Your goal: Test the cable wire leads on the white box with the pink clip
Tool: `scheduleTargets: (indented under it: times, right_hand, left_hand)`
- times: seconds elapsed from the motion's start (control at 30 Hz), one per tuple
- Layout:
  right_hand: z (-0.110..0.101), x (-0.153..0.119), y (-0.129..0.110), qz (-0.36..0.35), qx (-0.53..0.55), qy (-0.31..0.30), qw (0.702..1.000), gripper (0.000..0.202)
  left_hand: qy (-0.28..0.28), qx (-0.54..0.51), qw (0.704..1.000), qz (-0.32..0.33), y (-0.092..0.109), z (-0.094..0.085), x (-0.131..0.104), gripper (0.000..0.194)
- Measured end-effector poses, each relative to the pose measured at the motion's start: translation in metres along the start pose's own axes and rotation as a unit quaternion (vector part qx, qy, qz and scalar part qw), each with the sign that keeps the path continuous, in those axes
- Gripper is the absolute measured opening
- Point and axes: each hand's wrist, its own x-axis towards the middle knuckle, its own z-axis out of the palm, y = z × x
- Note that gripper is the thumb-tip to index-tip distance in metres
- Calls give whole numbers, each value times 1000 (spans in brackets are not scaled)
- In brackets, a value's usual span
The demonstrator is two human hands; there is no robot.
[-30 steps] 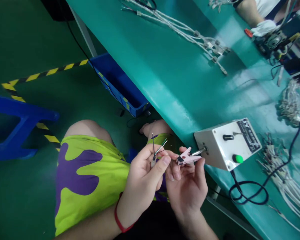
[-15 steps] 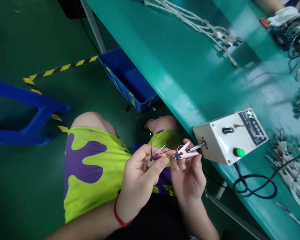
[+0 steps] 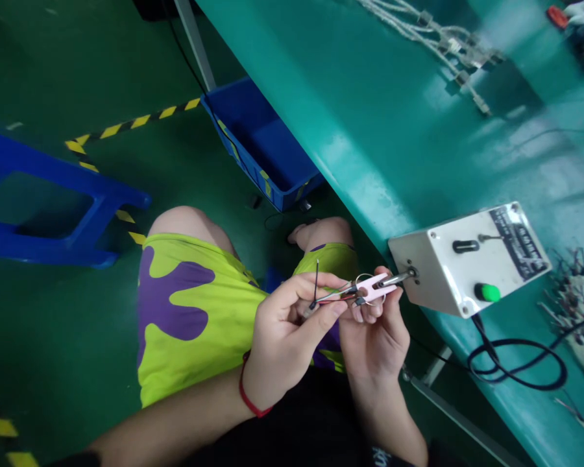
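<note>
My left hand (image 3: 289, 327) pinches the end of a cable between thumb and fingers. Thin wires (image 3: 335, 297) fan out from it, red and green among them, and reach toward a small pink clip (image 3: 370, 287). One black wire (image 3: 316, 282) sticks up apart from the rest. The thumb and fingers of my right hand (image 3: 377, 334) press the clip's handles from both sides. Its dark jaws point left at the wire ends; I cannot tell if they grip them. A metal shaft (image 3: 396, 278) joins the clip to a white control box (image 3: 442, 266).
The control box, with a green knob (image 3: 487, 292), sits at the edge of the green table (image 3: 370, 149). Cables (image 3: 448, 48) lie at the back, more cables (image 3: 577, 305) at right. A blue bin (image 3: 282, 194) stands below, a blue stool (image 3: 87, 194) at left.
My right hand has squeezed the clip's handles closer together. The green and pale wires that stood up have swung over toward the clip's jaws. The view has shifted slightly.
</note>
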Motion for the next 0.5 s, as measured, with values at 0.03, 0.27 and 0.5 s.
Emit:
scheduleTargets:
  times: [0.03, 0.27, 0.5]
  right_hand:
    - [0, 0, 0, 0, 4, 0, 1000, 27]
    - [0, -1, 0, -2, -1, -6, 1000, 27]
    - [0, 0, 0, -8, -11, -7, 1000, 27]
  left_hand:
    - [-1, 2, 1000, 0, 0, 0, 0, 9]
    - [8, 2, 1000, 0, 0, 1, 2, 12]
    - [6, -1, 1000, -13, -1, 2, 2, 9]
